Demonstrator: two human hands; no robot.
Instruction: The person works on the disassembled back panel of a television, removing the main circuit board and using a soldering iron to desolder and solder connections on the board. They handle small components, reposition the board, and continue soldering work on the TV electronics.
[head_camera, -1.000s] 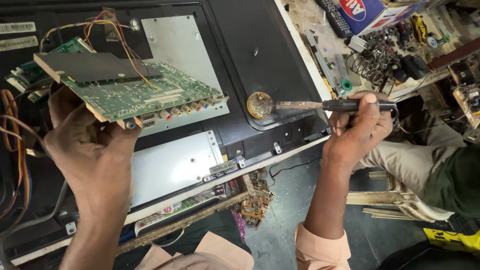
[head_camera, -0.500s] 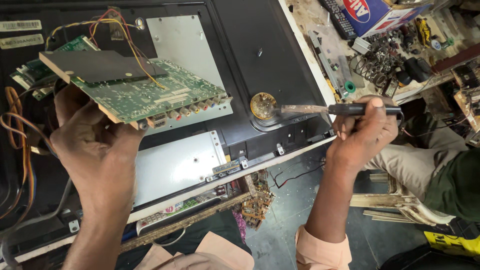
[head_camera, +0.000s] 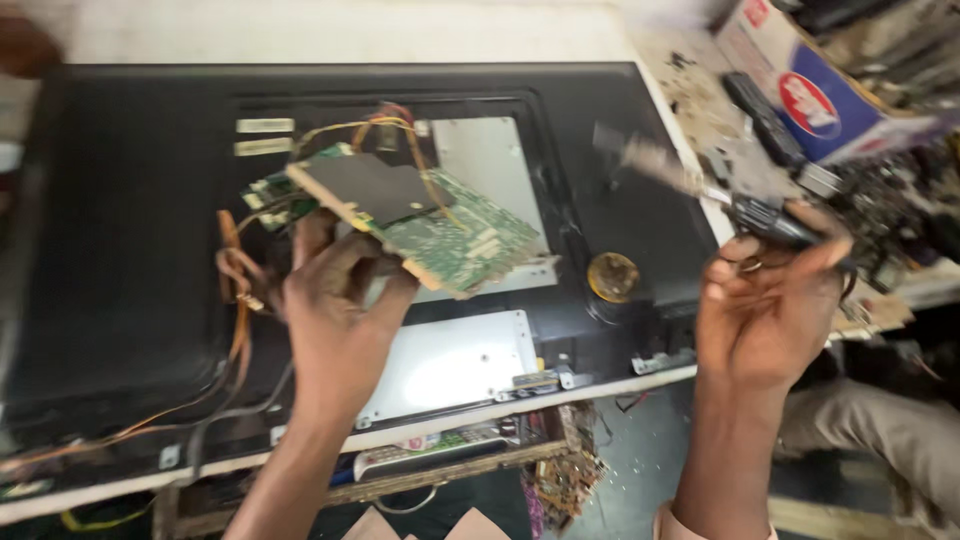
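Nearest the camera, scraps of tan cardboard (head_camera: 440, 525) lay at the bottom edge, beside a small heap of old circuit boards (head_camera: 562, 478) under the workbench edge (head_camera: 420, 478). A remote control (head_camera: 425, 452) lay along that edge, just below the rim of the television.

Above it, the left hand (head_camera: 335, 310) was closed around the lower left part of a green circuit board (head_camera: 440, 232), fingers curled under and up its near side. The board was held tilted above the open back of the black television (head_camera: 120, 230), with a dark plate covering its upper left part. Yellow, orange and red wires (head_camera: 385, 125) arched from the board's far side, and orange ribbon-like cables (head_camera: 238, 300) hung left of the hand, down over the television's back. Under the board sat a bare metal plate (head_camera: 455, 365), with another pale panel (head_camera: 480, 160) farther back.

To the right, the right hand (head_camera: 765, 315) was raised off the bench, fingers wrapped around the dark handle of a soldering iron (head_camera: 730, 200). The iron pointed up and left, its tip blurred. A small round tin (head_camera: 612, 277) rested on the television's back, between the board and the right hand, touching neither.

Farther away, the right end of the bench was crowded with parts, among them a dark remote-like bar (head_camera: 760, 115) and a blue, red and white cardboard box (head_camera: 815, 85). A trouser leg (head_camera: 880, 430) showed at the lower right.
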